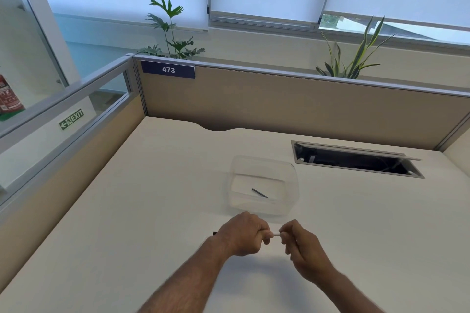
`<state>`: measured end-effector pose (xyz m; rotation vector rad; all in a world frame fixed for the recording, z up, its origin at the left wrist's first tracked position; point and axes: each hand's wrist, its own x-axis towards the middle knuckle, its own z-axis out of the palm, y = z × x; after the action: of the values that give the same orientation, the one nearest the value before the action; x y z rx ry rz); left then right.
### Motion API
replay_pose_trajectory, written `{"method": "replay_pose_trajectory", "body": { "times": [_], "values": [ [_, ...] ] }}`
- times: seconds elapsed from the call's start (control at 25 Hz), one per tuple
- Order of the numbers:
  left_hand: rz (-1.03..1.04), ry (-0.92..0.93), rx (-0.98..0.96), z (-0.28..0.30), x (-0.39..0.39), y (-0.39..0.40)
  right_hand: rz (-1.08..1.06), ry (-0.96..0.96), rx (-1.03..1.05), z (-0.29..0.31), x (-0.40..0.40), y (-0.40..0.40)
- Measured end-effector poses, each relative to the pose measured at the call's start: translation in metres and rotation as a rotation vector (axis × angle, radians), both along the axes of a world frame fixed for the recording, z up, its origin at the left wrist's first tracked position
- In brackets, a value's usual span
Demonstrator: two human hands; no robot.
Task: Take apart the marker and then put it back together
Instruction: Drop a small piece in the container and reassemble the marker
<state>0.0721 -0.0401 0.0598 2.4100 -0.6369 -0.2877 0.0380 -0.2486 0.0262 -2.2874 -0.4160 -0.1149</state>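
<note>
Both hands hold the marker (276, 234) level above the desk, just in front of the clear tub. Only a short white stretch of its barrel shows between the fists, and a dark end pokes out left of my left hand (241, 235). My left hand is wrapped around the barrel. My right hand (298, 242) pinches the right end with its fingertips. A thin dark rod (260, 193), apparently a marker part, lies inside the clear plastic tub (264, 162).
The white desk (152, 198) is boxed in by beige partition walls (279, 104) at the back and left. An open cable hatch (356, 160) is cut into the desk at the back right. Potted plants stand behind the partition.
</note>
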Motion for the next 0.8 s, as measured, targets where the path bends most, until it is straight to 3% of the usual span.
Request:
{"method": "replay_pose_trajectory", "body": {
  "times": [0.2, 0.4, 0.6, 0.8],
  "values": [
    [-0.021, 0.094, -0.047, 0.002, -0.002, -0.004, -0.011, -0.290, -0.190, 0.004, 0.001, 0.005],
    [-0.022, 0.021, -0.017, 0.003, 0.002, -0.003, -0.055, -0.347, -0.215, 0.007, 0.005, 0.010],
    [0.037, -0.107, -0.063, 0.004, 0.007, -0.002, -0.154, -0.119, -0.058, 0.010, 0.010, 0.020],
    [0.075, -0.223, -0.037, 0.002, 0.007, -0.002, -0.196, 0.398, 0.275, 0.016, 0.013, 0.023]
  ]
}}
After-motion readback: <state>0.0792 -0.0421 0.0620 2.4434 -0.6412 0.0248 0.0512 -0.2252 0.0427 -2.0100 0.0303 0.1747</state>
